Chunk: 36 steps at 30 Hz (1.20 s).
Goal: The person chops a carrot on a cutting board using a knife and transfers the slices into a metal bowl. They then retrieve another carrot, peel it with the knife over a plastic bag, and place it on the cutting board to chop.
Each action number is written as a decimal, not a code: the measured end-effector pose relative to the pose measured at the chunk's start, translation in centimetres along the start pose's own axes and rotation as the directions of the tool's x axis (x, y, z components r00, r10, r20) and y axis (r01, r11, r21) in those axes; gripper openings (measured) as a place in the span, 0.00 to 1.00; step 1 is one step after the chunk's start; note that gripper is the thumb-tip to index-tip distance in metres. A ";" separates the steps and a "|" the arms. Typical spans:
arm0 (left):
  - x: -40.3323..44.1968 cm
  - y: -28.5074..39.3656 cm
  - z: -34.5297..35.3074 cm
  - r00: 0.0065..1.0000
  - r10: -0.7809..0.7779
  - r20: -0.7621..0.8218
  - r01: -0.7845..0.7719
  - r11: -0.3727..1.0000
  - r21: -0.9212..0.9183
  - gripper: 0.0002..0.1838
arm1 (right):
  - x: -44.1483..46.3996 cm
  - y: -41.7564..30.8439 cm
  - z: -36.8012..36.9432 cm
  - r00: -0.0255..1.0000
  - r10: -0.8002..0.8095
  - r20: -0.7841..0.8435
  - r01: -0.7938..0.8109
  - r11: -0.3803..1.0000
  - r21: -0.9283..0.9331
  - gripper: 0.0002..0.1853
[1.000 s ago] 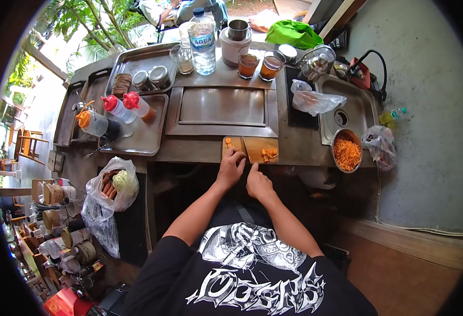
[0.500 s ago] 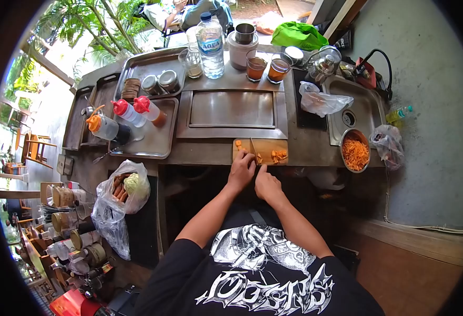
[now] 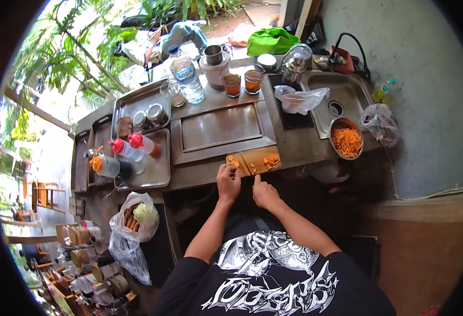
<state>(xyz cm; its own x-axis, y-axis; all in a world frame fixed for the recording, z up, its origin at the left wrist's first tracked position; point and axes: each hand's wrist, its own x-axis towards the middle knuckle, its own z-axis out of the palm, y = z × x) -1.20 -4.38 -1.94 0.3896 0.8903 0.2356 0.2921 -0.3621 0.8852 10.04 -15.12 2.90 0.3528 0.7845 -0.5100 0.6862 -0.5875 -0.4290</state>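
A small wooden cutting board [image 3: 265, 166] lies at the counter's front edge. On its right part sits a pile of cut carrot [image 3: 271, 161]; a few carrot pieces [image 3: 232, 159] lie at its left end. My right hand [image 3: 267, 193] is closed on a knife [image 3: 246, 163], index finger stretched forward; the handle is hidden in the hand. The thin blade crosses the board, with a small carrot bit beside it. My left hand [image 3: 228, 183] is at the board's left front edge, fingers curled next to the carrot pieces. What it holds, if anything, is hidden.
A bowl of shredded carrot [image 3: 346, 142] stands right, by the sink [image 3: 315, 79]. Squeeze bottles [image 3: 105, 165] stand on a metal tray [image 3: 160, 179] at left. Behind are a water bottle [image 3: 187, 79] and two glasses of brown drink [image 3: 232, 85]. A plastic bag [image 3: 131, 239] holds vegetables.
The view has turned and shifted. My left hand has moved away from the knife blade to the board's left end. My right hand still holds the knife near the board's front edge.
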 end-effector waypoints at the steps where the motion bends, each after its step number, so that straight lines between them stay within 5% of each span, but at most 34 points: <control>1: 0.3 0.1 -0.3 0.998 -0.055 -0.006 0.055 0.998 -0.016 0.06 | 0.3 0.6 0.8 1.000 -0.027 -0.007 0.027 0.999 0.033 0.21; 9: 1.1 -0.8 -0.7 0.998 0.039 -0.039 -0.030 0.975 0.221 0.11 | 0.1 2.5 0.1 0.998 0.049 -0.035 -0.045 0.995 0.090 0.16; 14: 0.8 0.1 -0.6 0.995 0.051 0.083 -0.076 0.941 0.331 0.13 | 0.4 3.7 0.1 0.980 0.115 -0.159 -0.091 0.984 0.154 0.16; 20: 0.3 -0.1 -0.3 0.981 0.140 0.137 -0.177 0.931 0.320 0.12 | -0.3 3.1 0.5 0.993 -0.008 -0.114 0.028 0.983 0.179 0.17; 30: 0.6 0.6 0.0 0.995 0.041 0.095 -0.072 0.934 0.349 0.10 | 0.0 4.5 1.9 0.994 -0.037 -0.099 0.061 0.968 0.245 0.17; 36: -0.7 0.4 1.2 0.964 0.159 0.214 -0.204 0.956 0.209 0.09 | -0.1 3.7 1.8 0.996 -0.063 -0.063 0.074 0.978 0.197 0.18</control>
<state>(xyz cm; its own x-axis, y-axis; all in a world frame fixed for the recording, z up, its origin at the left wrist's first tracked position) -0.32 -5.51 -2.21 0.6086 0.7417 0.2820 0.3825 -0.5857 0.7146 11.46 -17.74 0.03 0.3481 0.8308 -0.4342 0.5713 -0.5553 -0.6044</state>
